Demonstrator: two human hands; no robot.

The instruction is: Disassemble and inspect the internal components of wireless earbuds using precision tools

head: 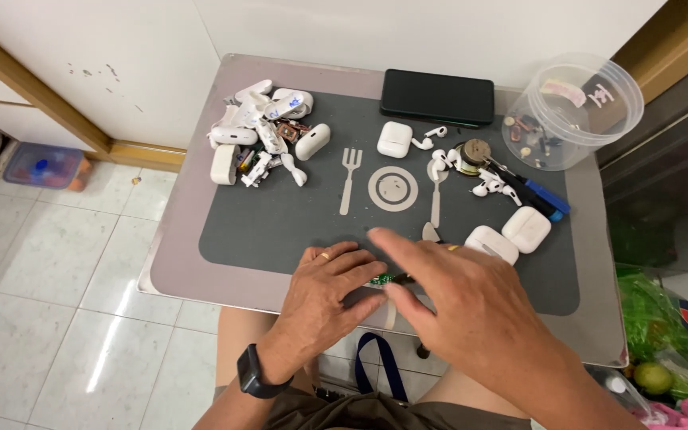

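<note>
Pinching a small green circuit board point(381, 279) at the mat's six o'clock edge, my left hand point(332, 291) presses flat beside it while my right hand point(455, 299) closes fingers on it. White earbud cases point(268, 127) heap at ten o'clock; a clear tub point(575, 111) sits at two.

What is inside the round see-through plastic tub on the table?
The round clear plastic tub holds small loose parts near one side and a pale paper slip. They are too small to tell apart, and what lies under the slip is covered.
</note>
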